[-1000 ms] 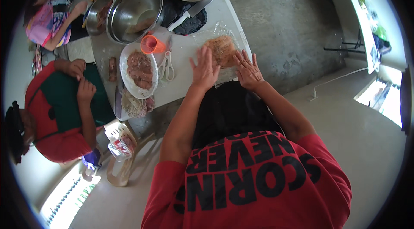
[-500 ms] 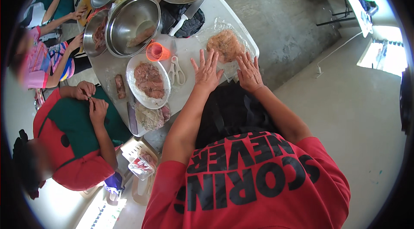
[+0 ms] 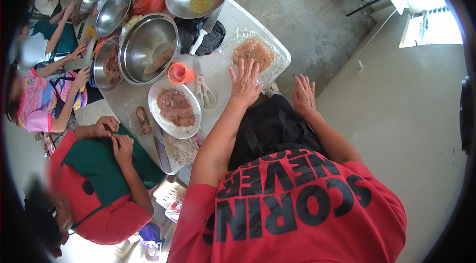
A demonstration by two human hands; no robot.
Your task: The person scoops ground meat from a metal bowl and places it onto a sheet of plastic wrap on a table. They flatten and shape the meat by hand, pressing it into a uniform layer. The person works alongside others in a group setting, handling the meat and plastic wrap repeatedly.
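A flattened round of pale orange ground meat (image 3: 260,50) lies on clear plastic wrap (image 3: 279,59) near the table's right corner. My left hand (image 3: 245,82) reaches over its near edge with fingers stretched out and holds nothing. Whether the fingertips press on the meat or hover over it, I cannot tell. My right hand (image 3: 304,95) is raised off the table's edge, its fingers apart and nothing in them. To the left of my left hand lie white-handled scissors (image 3: 205,92) and an orange plastic cup (image 3: 180,73). A white oval plate (image 3: 154,104) holds flattened slices of meat.
Steel bowls (image 3: 173,32) stand along the far left of the white table (image 3: 238,15). A large white-handled knife (image 3: 199,42) rests on black plastic. A wrapped meat roll (image 3: 143,120), a cloth (image 3: 181,150) and a knife (image 3: 162,155) lie near a person in a green apron (image 3: 106,159).
My right hand has drawn away from the meat, rightward and toward me, off the table's edge. My left hand now reaches over the meat's near edge. The view has shifted slightly.
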